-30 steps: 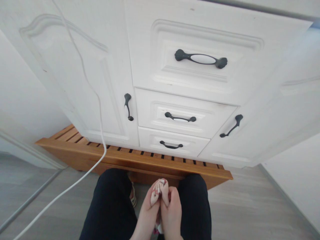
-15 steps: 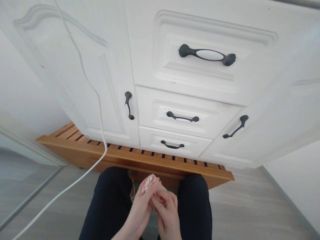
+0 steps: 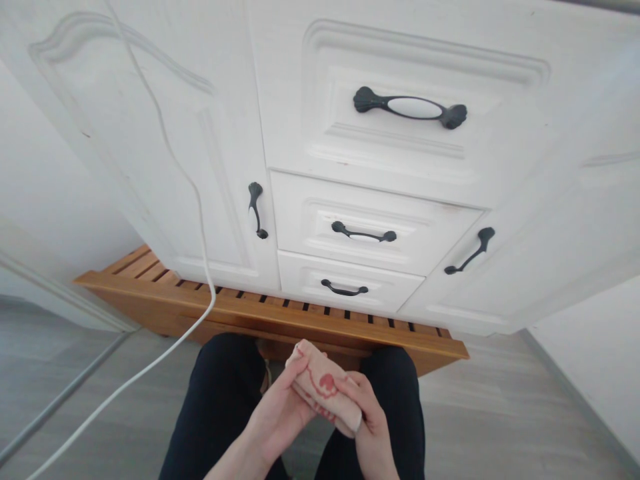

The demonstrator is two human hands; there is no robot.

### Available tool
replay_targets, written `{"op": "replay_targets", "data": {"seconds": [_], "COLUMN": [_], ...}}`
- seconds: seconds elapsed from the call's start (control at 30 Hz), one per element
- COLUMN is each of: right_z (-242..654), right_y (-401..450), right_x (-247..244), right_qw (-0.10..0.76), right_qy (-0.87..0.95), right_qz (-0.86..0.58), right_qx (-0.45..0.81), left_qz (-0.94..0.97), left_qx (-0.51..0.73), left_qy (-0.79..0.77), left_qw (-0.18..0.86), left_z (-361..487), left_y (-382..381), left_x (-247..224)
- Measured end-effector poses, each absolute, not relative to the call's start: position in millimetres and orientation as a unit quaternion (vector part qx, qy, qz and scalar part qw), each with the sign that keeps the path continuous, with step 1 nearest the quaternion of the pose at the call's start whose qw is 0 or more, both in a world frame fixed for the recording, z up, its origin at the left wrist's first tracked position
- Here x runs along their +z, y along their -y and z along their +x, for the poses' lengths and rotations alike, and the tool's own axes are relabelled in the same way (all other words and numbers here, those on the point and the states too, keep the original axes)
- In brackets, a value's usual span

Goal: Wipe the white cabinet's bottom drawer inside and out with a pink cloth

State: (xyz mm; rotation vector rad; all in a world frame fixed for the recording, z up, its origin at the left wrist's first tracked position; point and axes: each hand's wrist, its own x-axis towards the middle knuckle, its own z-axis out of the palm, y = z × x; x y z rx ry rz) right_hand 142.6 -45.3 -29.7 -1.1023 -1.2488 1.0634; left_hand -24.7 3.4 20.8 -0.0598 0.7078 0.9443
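A pale pink rolled or folded cloth (image 3: 325,383) with a red pattern lies slantwise between my two hands, above the gap between my knees. My left hand (image 3: 287,400) holds its upper left end, thumb on top and fingers beneath. Around the lower right end, my right hand (image 3: 367,403) is closed, its fingers on the cloth's upper side. Part of the cloth's underside is hidden by my left hand.
A white cabinet (image 3: 295,153) with black-handled drawers and doors stands in front, on a slatted wooden base (image 3: 280,323). A white cable (image 3: 200,220) hangs across its left door and runs down to the lower left. My dark-trousered knees (image 3: 225,373) flank the hands.
The cloth, mostly covered by my hands before, now shows along its length. My hands have moved apart, the right one outward to the cloth's lower right end.
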Motion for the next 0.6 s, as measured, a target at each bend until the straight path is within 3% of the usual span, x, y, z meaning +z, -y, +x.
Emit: {"op": "replay_targets", "data": {"seconds": [0.27,0.4,0.6], "right_z": [166,170,120], "right_y": [44,49,36], "right_x": [-34,-44,-69], "right_qw": [0.486,0.45,0.307], "right_qy": [0.575,0.648,0.746], "right_qz": [-0.505,-0.575,-0.591], "right_qx": [0.422,0.217,0.005], "left_qz": [0.028,0.022,-0.006], "left_qx": [0.433,0.468,0.501], "left_qy": [-0.357,-0.427,-0.449], "left_qw": [0.827,0.774,0.74], "left_z": [-24,-15,8], "left_y": [3,2,0], "left_x": [12,-6,-6]}}
